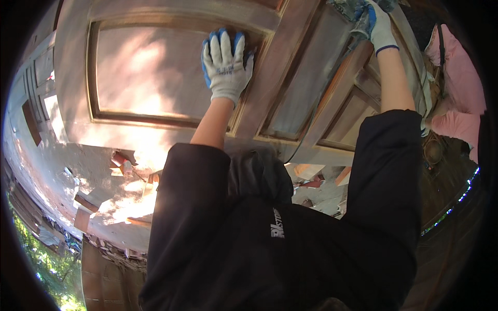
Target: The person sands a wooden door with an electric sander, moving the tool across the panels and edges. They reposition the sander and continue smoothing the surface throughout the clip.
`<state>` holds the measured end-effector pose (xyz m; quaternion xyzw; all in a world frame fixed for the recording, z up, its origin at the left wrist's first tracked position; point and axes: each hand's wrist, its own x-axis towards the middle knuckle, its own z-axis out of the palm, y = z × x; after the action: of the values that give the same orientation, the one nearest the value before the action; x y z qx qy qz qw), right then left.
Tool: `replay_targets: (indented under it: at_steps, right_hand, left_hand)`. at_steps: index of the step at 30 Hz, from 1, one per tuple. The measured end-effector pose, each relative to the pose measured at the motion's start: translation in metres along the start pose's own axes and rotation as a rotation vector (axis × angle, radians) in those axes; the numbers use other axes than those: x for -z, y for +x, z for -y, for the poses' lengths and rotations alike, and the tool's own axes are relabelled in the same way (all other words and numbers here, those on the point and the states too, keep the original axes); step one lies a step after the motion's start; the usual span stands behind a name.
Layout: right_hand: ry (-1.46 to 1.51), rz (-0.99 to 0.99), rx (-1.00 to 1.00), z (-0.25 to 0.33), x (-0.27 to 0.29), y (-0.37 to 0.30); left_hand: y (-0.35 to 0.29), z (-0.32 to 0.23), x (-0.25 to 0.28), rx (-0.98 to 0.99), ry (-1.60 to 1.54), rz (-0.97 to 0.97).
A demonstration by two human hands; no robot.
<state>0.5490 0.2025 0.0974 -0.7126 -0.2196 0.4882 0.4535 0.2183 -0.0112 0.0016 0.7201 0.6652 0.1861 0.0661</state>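
A brown panelled wooden door [150, 67] lies in front of me, with recessed panels edged by darker moulding. Flat on it, near the corner of the large panel, rests my left hand [227, 67] in a grey glove with blue fingers, its fingers stretched out and holding nothing. At the top right, my right hand [380, 28], gloved alike, is closed round a bluish, glossy object [361, 28] whose kind I cannot make out. A thin dark cord [317, 101] runs from near that object across the door and over its near edge.
Another person in pink clothing [459, 88] is close by on the right. Below the door, the floor [98, 171] is dusty and strewn with wood offcuts [85, 202] and a reddish item [122, 161]. More panelled woodwork [39, 78] stands at the far left.
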Motion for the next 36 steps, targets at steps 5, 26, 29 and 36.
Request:
replay_targets:
  at_steps: [5, 26, 29, 36]
  right_hand:
    - [-0.244, -0.128, -0.056, -0.033, 0.012, -0.112]
    - [-0.476, -0.186, 0.069, -0.136, 0.016, -0.286]
    - [-0.330, -0.140, 0.158, -0.115, 0.029, -0.208]
    - [-0.336, -0.128, 0.029, -0.083, 0.063, -0.184]
  left_hand:
    - [0.003, -0.001, 0.003, -0.006, 0.024, 0.022]
    - [-0.003, 0.004, 0.001, -0.028, 0.110, -0.015]
    - [0.001, -0.002, 0.003, -0.041, 0.124, -0.002]
    - [0.004, -0.004, -0.003, -0.074, 0.083, -0.035]
